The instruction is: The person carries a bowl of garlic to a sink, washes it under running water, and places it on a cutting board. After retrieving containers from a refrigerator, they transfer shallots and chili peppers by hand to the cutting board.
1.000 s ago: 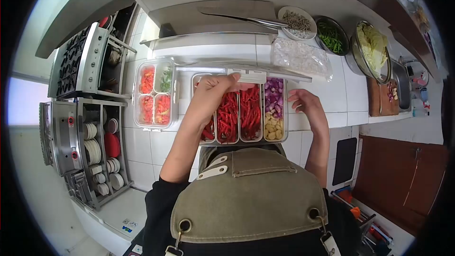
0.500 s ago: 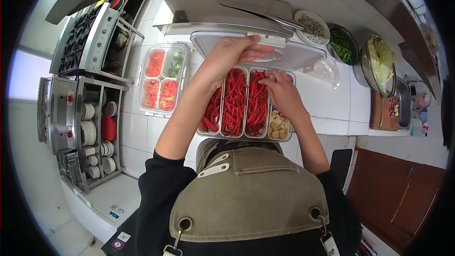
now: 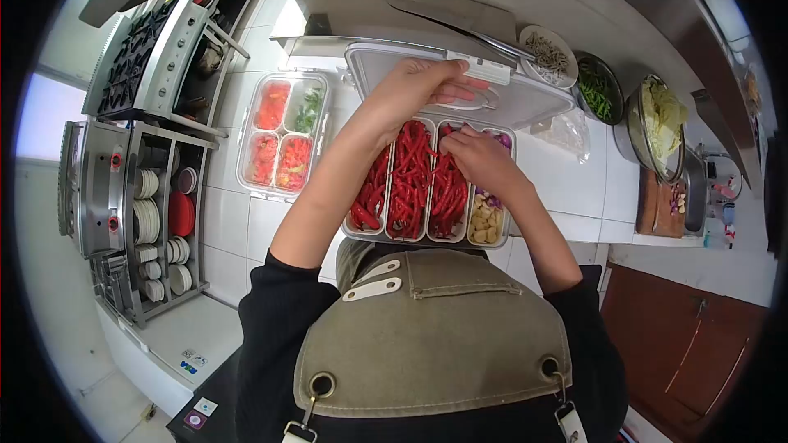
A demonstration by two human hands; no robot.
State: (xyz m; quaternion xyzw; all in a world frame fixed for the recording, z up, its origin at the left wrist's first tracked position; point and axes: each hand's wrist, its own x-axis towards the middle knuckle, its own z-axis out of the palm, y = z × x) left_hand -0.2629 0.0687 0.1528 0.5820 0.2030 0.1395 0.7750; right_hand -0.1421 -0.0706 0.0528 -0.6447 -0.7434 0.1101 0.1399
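Head view: left hand [image 3: 410, 94] holds lid [image 3: 525, 98]; right hand [image 3: 480, 160] in chillies [image 3: 410, 184].

The right hand [image 3: 480, 160] covers part of the purple onion compartment [image 3: 502, 141], and its fingertips are buried among the red chillies [image 3: 447, 189]. The left hand [image 3: 414, 90] hides part of the lid [image 3: 525, 102]. The apron [image 3: 431, 336] blocks the bench's [image 3: 566, 189] near edge.
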